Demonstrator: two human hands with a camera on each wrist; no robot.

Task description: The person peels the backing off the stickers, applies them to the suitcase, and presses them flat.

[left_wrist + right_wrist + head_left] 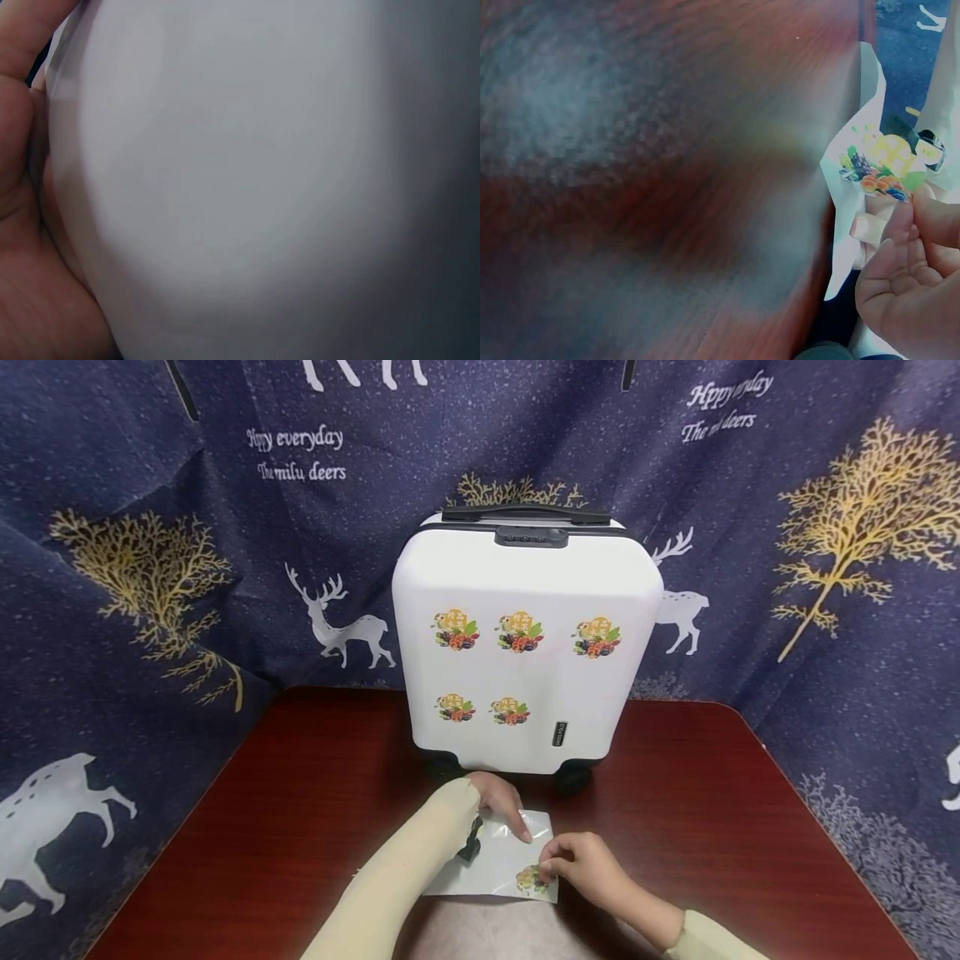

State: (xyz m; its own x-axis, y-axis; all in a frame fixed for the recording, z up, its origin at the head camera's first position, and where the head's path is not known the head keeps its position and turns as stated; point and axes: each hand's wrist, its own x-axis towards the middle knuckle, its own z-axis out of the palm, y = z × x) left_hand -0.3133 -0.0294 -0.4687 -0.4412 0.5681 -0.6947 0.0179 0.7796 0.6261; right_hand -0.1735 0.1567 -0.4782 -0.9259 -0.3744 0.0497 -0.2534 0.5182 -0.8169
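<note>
A glossy white sticker sheet (498, 860) is held over the near part of the table by my left hand (501, 800), one finger reaching across its face. In the left wrist view the pale sheet (225, 150) fills most of the picture, blurred, with the palm (37, 285) alongside. A fruit-pattern sticker (529, 879) shows at the sheet's lower right corner. My right hand (588, 868) pinches the edge of that sticker between thumb and forefinger. Seen from the right wrist, the colourful sticker (885, 165) stands just above the pinching fingertips (904, 214).
Behind the hands a white suitcase (525, 585) stands upright on the dark red table (315, 810). Several fruit stickers (519, 632) are on its front, two of them in the lower row. A blue patterned cloth (315, 518) hangs behind.
</note>
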